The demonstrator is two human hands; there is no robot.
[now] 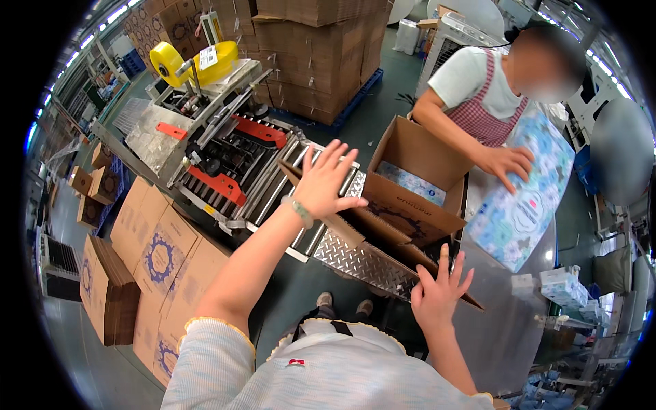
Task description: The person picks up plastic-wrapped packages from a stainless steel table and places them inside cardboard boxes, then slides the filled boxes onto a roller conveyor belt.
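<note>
My left hand (328, 181) is spread wide at the left end of a narrow, partly unfolded cardboard carton (345, 231). At this carton's right end is my right hand (441, 290), its fingers apart and pointing away from me. Whether either palm presses on the cardboard, I cannot tell. Just beyond stands an open cardboard box (424, 154) with a blue printed pack (412, 183) lying inside. Across from me, a co-worker's hand (507, 164) rests on a large light-blue floral pack (523, 215) to the right of that box.
A tape-sealing machine (225, 160) with yellow tape rolls (171, 63) and metal rollers stands at left. Flattened cartons (164, 266) lean at lower left. Tall carton stacks (307, 68) sit on a blue pallet behind. A metal table (499, 328) extends along the right.
</note>
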